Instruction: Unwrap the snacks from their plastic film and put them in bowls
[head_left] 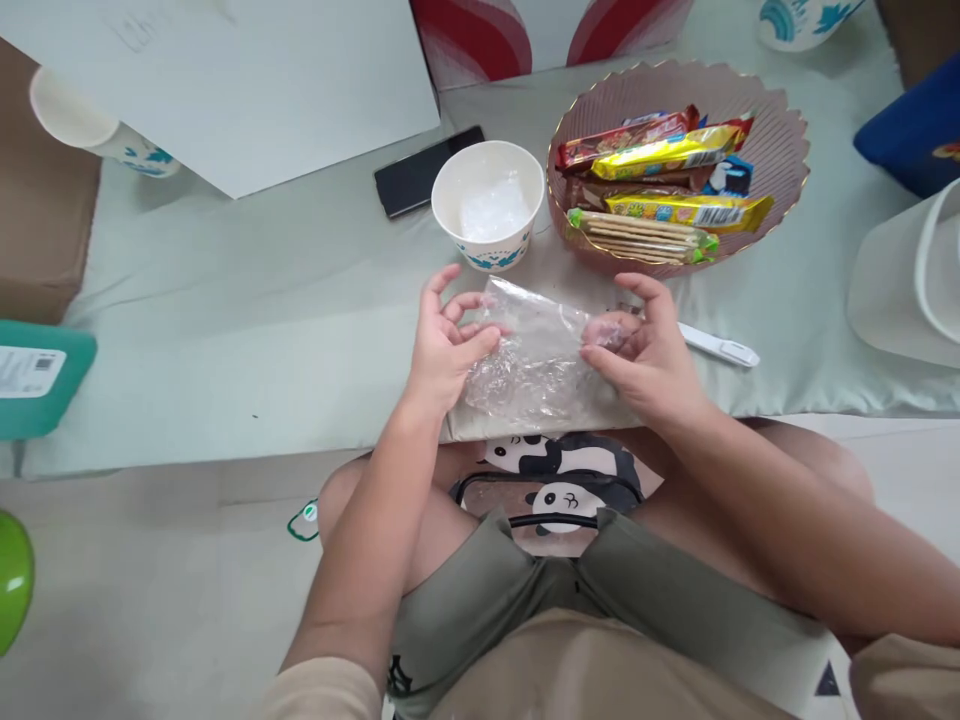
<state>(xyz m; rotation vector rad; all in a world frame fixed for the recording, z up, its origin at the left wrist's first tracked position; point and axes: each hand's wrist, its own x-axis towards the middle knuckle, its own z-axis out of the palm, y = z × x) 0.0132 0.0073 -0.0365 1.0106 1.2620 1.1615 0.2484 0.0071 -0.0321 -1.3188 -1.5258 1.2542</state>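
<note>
Between my two hands a clear plastic bag [536, 345] is stretched out, its lower part crumpled, over the table's front edge. My left hand [450, 340] pinches its left side between thumb and fingers. On the other side my right hand [641, 345] grips the bag, and a fingertip shows through the film. Just beyond the bag stands a paper cup [487, 205] with a blue pattern and something whitish and translucent inside. Partly behind my right hand lies a white pen-like tool, perhaps a cutter [720, 345].
A pink scalloped bowl [787, 185] of wrapped snacks [667, 150] stands at the back right. Behind the cup lies a black phone [420, 175], near a large white board or box [285, 90]. A white bin [892, 270] is at right, a green package [45, 380] at left.
</note>
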